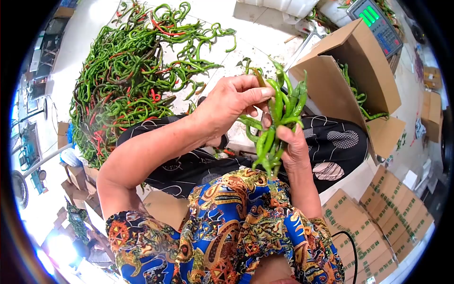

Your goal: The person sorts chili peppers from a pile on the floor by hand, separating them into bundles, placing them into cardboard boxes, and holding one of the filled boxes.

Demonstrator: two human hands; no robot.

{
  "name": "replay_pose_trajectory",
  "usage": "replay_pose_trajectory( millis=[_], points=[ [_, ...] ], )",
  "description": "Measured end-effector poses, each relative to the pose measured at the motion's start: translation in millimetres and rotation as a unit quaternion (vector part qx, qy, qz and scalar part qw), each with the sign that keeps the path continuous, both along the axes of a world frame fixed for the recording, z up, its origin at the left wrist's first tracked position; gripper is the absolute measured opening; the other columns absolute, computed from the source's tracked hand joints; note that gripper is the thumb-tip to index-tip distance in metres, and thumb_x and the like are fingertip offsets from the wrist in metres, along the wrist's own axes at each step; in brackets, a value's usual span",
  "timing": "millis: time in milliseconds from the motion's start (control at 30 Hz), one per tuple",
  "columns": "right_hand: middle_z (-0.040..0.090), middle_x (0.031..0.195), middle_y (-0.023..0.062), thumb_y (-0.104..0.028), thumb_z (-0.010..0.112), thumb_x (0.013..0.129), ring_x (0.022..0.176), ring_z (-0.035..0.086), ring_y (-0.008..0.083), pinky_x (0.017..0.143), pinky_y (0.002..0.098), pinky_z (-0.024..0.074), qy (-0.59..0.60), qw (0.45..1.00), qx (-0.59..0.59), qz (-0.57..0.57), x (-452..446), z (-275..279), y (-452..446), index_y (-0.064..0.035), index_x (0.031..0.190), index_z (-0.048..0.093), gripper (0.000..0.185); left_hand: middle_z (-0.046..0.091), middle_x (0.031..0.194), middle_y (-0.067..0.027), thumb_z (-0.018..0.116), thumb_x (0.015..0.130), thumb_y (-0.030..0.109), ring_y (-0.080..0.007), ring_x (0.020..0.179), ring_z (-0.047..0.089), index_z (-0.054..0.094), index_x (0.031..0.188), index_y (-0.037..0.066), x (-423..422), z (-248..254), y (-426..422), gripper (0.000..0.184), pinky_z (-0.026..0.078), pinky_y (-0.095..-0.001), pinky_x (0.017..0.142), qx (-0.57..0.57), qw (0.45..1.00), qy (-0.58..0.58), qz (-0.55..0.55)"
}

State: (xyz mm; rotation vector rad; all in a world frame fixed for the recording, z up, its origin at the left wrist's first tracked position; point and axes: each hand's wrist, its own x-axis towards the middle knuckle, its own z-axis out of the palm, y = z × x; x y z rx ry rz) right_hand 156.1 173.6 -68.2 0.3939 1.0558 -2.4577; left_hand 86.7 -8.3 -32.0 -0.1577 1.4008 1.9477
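Observation:
A bunch of long green chili peppers (pixel 276 106) is held in front of my chest. My right hand (pixel 294 144) is wrapped round its lower part, with the thumb across the peppers. On the bunch's left side, my left hand (pixel 241 97) is closed, thumb and fingers pinching at a chili pepper; the fingertips partly hide it. A brownish pepper (pixel 257 75) shows just beyond those fingers. Several pepper tips point up and down out of the bunch.
A large pile of green and red chili peppers (pixel 118 80) lies on the floor at left. At right stands an open cardboard box (pixel 326 80) with peppers inside, near a digital scale (pixel 376 26). Flattened printed cartons (pixel 359 232) lie at lower right.

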Motion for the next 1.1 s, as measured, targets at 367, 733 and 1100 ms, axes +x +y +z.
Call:
replay_pose_trajectory(
  millis=[367,733,1100],
  points=[
    [0.060,0.092,0.0073,-0.020,0.081,0.067,0.086,0.056,0.0168,0.080,0.0278,0.0470,0.002,0.996,-0.072,0.051,7.9,-16.7,15.5,-0.0010,0.116,0.054,0.058,0.062,0.082,-0.0030,0.057,0.093,0.020,-0.0107,0.075,0.061,0.058,0.092,0.005,2.9,-8.7,-1.1,0.015,0.046,-0.0229,0.069,0.106,0.993,-0.023,-0.047],
    [0.057,0.091,0.0073,-0.016,0.081,0.060,0.081,0.053,0.0197,0.073,0.0303,0.0420,0.012,0.992,-0.113,0.052,9.7,-14.8,11.6,-0.0019,0.116,0.053,0.064,0.062,0.102,-0.0050,0.059,0.090,0.022,-0.0147,0.101,0.058,0.057,0.119,0.002,-11.1,-14.1,1.8,0.034,0.047,-0.0302,0.086,0.128,0.989,-0.071,-0.018],
    [0.063,0.094,0.0154,-0.018,0.082,0.060,0.082,0.062,0.0219,0.075,0.0324,0.0519,-0.005,0.996,-0.043,0.078,12.7,-28.5,34.4,-0.0006,0.116,0.051,0.067,0.062,0.100,-0.0033,0.063,0.090,0.019,-0.0126,0.090,0.060,0.060,0.109,0.003,-21.8,-14.0,-5.4,0.025,0.047,-0.0282,0.082,0.077,0.997,-0.013,-0.023]
  ],
)
